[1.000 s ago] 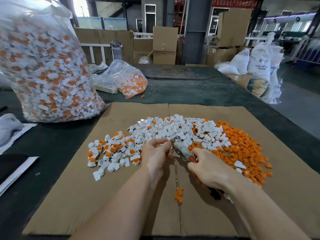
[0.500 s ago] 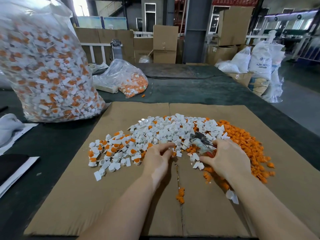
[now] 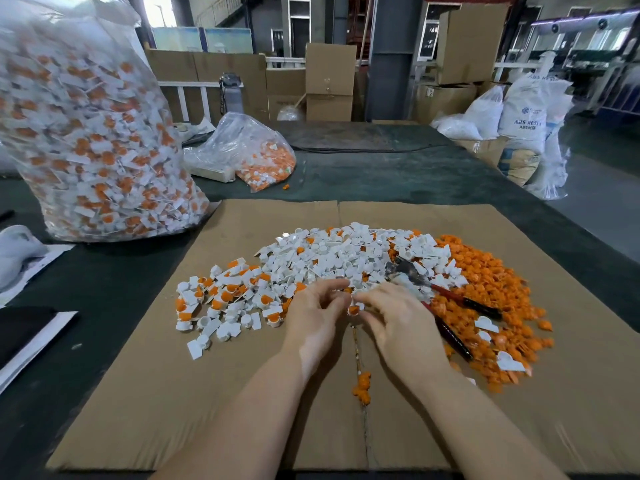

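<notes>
A heap of small white plastic caps [image 3: 346,254] lies on a cardboard sheet [image 3: 138,393]. Loose orange inserts [image 3: 485,289] are piled to its right, and white caps with orange inserts [image 3: 235,292] are spread to its left. My left hand [image 3: 317,317] and my right hand [image 3: 398,327] meet at the heap's near edge. Their fingertips pinch one small white-and-orange cap [image 3: 353,308] between them. Pliers with red-and-black handles [image 3: 464,303] lie on the pile just right of my right hand, untouched.
A big clear bag of the same caps [image 3: 97,133] stands at the left, and a smaller bag [image 3: 256,157] lies behind the cardboard. A small clump of orange inserts [image 3: 362,389] sits between my forearms. Papers and a grey cloth [image 3: 17,251] lie at the far left.
My right hand held the pliers a second ago, set them down on the pile, and moved left to join my left hand on a single cap.
</notes>
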`<state>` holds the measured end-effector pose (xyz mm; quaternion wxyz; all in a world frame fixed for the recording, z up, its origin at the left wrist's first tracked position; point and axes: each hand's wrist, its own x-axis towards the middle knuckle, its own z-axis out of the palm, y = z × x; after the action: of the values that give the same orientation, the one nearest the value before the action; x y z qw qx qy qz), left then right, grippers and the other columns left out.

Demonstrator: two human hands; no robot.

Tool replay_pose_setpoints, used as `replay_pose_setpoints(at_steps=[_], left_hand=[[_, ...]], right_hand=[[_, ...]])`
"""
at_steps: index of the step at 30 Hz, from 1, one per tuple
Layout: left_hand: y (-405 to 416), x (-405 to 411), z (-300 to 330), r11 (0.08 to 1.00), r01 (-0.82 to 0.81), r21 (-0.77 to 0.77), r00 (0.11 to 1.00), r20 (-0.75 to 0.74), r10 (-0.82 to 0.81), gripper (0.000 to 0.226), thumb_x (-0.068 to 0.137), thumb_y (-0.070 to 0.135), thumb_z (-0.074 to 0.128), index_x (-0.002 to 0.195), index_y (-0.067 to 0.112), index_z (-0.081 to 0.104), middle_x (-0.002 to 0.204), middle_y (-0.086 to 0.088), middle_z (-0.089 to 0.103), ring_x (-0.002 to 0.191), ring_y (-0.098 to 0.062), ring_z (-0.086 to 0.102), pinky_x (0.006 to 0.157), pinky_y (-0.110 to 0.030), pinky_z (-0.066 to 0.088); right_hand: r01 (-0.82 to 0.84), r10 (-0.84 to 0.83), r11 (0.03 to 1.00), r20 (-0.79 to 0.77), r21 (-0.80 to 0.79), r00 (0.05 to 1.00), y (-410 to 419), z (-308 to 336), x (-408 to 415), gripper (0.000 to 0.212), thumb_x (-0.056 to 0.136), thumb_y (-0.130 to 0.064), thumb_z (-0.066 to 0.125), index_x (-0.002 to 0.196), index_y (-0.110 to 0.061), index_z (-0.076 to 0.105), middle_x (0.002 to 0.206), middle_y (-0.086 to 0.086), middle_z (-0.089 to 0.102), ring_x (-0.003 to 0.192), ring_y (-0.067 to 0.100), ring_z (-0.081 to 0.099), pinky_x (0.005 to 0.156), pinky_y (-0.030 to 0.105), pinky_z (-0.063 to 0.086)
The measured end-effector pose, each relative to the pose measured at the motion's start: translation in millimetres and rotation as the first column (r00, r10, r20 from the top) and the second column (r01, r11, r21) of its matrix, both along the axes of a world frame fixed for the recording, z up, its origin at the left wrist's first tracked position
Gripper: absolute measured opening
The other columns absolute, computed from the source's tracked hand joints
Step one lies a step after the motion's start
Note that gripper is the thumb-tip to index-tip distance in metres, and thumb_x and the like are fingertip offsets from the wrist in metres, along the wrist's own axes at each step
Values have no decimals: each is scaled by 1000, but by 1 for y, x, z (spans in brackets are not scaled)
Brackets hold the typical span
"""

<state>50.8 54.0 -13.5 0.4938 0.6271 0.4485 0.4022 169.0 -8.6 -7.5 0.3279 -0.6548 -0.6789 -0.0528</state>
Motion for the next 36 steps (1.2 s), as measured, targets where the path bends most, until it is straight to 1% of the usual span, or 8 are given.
replay_pose_setpoints(at_steps=[2,5,8,13,20,24,29,36], left_hand=[[-2,-5,0,999,43,29,999,-9,-43,20,90,13,61,107,22,67,98,2,69,95,-11,63,89,-26,49],[-5,-9,-2,988,138,65,990,-49,-135,34,81,6,69,105,29,63,94,4,66,88,-7,63,84,-20,51],[-6,-5,-5,978,150,145,978,-167,-126,36,78,8,74,109,22,63,92,5,66,83,-6,60,73,-9,46],[-6,-4,-4,968,137,211,974,-209,-92,30,81,12,72,110,19,66,95,7,66,86,-6,59,73,-6,42],[-7,-4,-4,956,163,243,964,-246,-102,28,83,12,70,107,24,66,94,15,62,88,-1,57,76,-2,39],[-8,-2,-5,951,189,246,955,-270,-120,29,84,11,68,109,25,65,98,11,64,91,-4,57,82,-13,43],[-8,-3,-7,950,136,283,960,-273,-56,22,87,15,65,102,30,60,87,19,58,78,4,53,68,-3,39],[-9,-3,-7,937,168,308,953,-294,-74,23,85,14,68,98,30,58,87,17,59,80,5,54,68,-2,38]], right_hand=[[11,-7,999,-85,43,996,0,-6,-6,8,81,-6,70,87,-9,71,83,3,66,82,20,60,73,33,51],[79,-62,993,-178,88,982,2,-10,-6,4,80,-3,69,83,-6,69,81,4,65,78,21,61,68,35,52],[65,-43,991,-185,117,982,-1,-10,-8,6,79,-3,71,83,-7,69,80,2,66,79,18,61,69,30,51],[64,-35,991,-231,118,972,-5,-12,-5,13,78,-1,71,90,-6,70,84,1,66,82,17,61,73,32,53],[23,-2,994,-193,109,981,-7,-10,-6,9,78,-2,71,86,-7,71,84,2,65,84,19,60,74,32,52],[13,3,994,-144,108,990,-6,-10,-7,10,79,1,69,83,-8,70,83,2,64,84,20,59,73,32,52],[30,-8,984,-123,176,992,-6,-9,-7,13,77,-1,72,89,-7,71,83,3,64,82,19,61,74,30,53],[29,-4,988,-160,152,987,-5,-11,-5,9,78,0,70,82,-7,68,82,1,62,81,17,59,72,29,51]])
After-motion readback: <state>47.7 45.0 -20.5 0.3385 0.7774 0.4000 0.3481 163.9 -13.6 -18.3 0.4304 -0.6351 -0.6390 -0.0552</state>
